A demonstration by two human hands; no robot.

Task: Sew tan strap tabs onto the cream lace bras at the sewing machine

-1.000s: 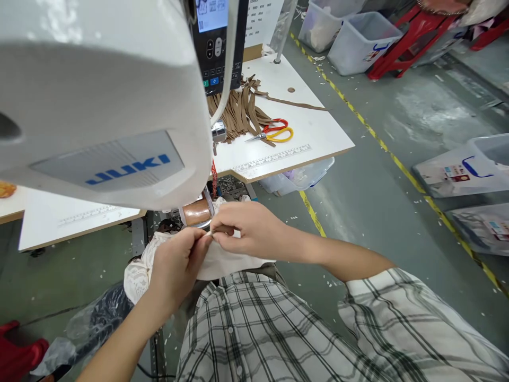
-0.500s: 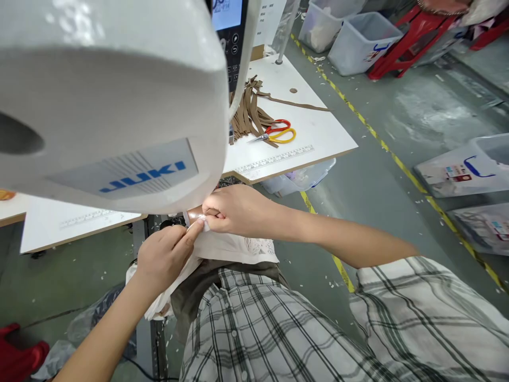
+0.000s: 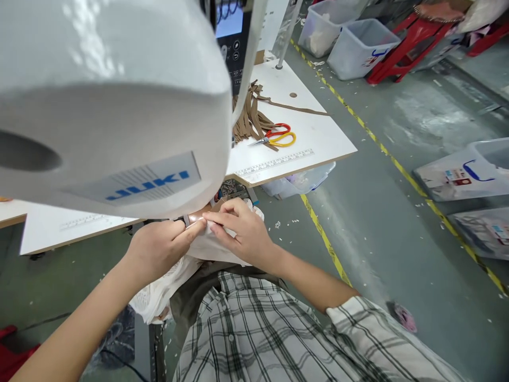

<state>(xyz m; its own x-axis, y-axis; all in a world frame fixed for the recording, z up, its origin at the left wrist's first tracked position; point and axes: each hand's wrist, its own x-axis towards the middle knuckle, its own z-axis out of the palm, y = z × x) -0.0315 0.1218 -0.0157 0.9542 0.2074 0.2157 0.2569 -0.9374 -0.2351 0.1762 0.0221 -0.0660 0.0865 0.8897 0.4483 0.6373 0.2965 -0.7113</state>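
A white lace garment piece (image 3: 207, 248) lies just under the head of a white JUKI sewing machine (image 3: 115, 106). My left hand (image 3: 159, 252) pinches its edge with thumb and fingers closed. My right hand (image 3: 238, 231) presses and pinches the same fabric from the right, fingertips meeting the left hand's at the machine's arm. More of the lace hangs down to the left (image 3: 159, 294) over my lap. The needle area is hidden behind the machine head.
The white worktable (image 3: 318, 140) carries brown fabric strips (image 3: 248, 114), red and yellow scissors (image 3: 278, 137) and a printed ruler. A clear bin (image 3: 298, 180) sits under it. Plastic bins (image 3: 358, 42) and a red stool (image 3: 401, 42) stand beyond a yellow floor line (image 3: 397, 164).
The view came closer under the machine head. Both hands moved the lace edge up toward the machine's arm, and my right elbow dropped nearer my body.
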